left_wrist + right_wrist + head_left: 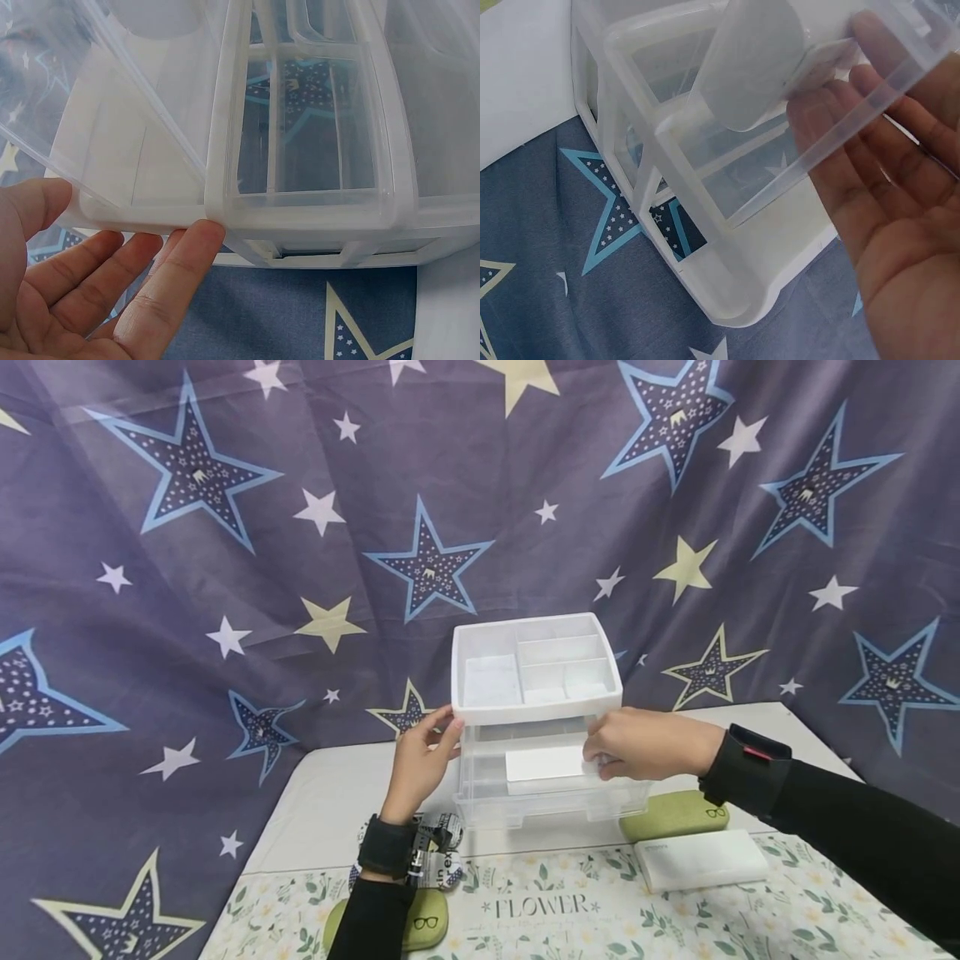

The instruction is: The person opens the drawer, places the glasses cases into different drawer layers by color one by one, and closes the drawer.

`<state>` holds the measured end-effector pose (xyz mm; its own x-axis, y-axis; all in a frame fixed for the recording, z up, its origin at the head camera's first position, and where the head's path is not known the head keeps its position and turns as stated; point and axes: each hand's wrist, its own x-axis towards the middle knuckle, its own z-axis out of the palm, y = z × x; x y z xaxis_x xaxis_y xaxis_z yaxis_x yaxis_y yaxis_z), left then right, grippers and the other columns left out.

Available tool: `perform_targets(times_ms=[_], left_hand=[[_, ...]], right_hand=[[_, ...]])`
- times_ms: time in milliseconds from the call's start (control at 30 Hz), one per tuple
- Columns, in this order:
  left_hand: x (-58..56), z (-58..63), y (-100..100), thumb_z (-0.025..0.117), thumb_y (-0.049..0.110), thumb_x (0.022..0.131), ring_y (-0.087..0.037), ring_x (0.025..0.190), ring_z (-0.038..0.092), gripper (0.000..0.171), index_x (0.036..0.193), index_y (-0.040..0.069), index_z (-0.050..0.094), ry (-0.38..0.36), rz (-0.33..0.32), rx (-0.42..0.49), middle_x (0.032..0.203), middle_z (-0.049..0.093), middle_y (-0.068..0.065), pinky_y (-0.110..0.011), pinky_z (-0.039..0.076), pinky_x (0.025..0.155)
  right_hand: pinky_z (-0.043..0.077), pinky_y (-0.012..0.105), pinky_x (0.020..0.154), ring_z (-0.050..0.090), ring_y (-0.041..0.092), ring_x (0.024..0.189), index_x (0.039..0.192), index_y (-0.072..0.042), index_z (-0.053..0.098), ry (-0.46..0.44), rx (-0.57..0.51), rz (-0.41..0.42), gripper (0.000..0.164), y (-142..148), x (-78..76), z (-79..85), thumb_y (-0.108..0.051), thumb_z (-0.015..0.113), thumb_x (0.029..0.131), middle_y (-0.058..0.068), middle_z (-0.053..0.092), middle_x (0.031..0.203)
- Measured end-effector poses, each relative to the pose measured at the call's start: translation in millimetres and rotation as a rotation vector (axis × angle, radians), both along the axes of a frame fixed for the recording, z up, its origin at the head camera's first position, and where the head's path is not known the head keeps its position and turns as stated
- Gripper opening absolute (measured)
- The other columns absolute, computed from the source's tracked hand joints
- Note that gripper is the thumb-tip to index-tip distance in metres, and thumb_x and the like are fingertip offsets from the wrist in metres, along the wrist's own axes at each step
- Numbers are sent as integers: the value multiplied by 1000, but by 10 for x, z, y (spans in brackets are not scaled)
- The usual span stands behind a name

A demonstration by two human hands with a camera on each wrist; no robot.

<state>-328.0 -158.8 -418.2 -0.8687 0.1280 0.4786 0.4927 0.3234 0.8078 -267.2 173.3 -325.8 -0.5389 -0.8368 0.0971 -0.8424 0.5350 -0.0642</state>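
A white-framed drawer organizer with clear drawers stands at the middle of the table, its top divided into compartments. One clear drawer sticks out at the front, and a white box lies over it. My right hand pinches the right end of this box; the right wrist view shows these fingers partly behind the clear drawer wall. At the organizer's left side is my left hand. In the left wrist view its fingertips touch the white frame, with the fingers fairly straight.
A green glasses case and another white box lie right of the organizer. By my left forearm are a second green glasses case and a black-and-white printed item. A star-patterned curtain hangs behind the table.
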Motion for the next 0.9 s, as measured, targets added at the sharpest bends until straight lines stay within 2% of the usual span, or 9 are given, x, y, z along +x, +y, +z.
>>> perform_targets(times_ms=[167,300,400,500,733,900], left_hand=[[11,-5,5,65,31,103,-35,100,70,47,141,3,60,-5,4,14,120,68,-18,-28,64,79],[145,136,62,64,19,104,-45,101,68,43,140,-3,58,-19,13,19,120,67,-24,-38,65,81],[256,256,106,63,13,104,-49,101,67,41,139,-8,57,-18,18,12,119,66,-28,-44,64,82],[276,280,111,63,12,104,-49,100,67,40,138,-8,57,-9,15,12,119,66,-28,-45,64,82],[288,305,113,63,12,104,-39,96,70,39,138,-7,59,0,26,-5,117,68,-26,-34,65,80],[287,301,114,63,12,104,-39,97,70,39,138,-8,58,-7,21,-1,118,67,-26,-33,65,80]], right_hand=[[50,21,57,50,2,64,76,-16,68,53,-23,35,20,24,11,-24,-5,82,85,-10,57,70],[52,23,58,53,1,64,74,-16,71,87,-35,65,20,34,1,-34,-4,83,84,-12,60,68],[50,22,56,49,0,61,70,-17,69,95,-45,81,23,30,-9,-34,-3,83,83,-13,59,66],[48,21,54,47,-1,60,69,-17,68,96,-49,82,24,24,-13,-33,-3,83,83,-14,58,65],[40,20,52,39,0,57,66,-18,64,90,-50,53,29,11,-45,-35,-1,81,82,-15,50,61],[46,20,53,44,-1,58,68,-16,68,83,-63,31,24,14,-90,-41,-1,81,81,-14,56,62]])
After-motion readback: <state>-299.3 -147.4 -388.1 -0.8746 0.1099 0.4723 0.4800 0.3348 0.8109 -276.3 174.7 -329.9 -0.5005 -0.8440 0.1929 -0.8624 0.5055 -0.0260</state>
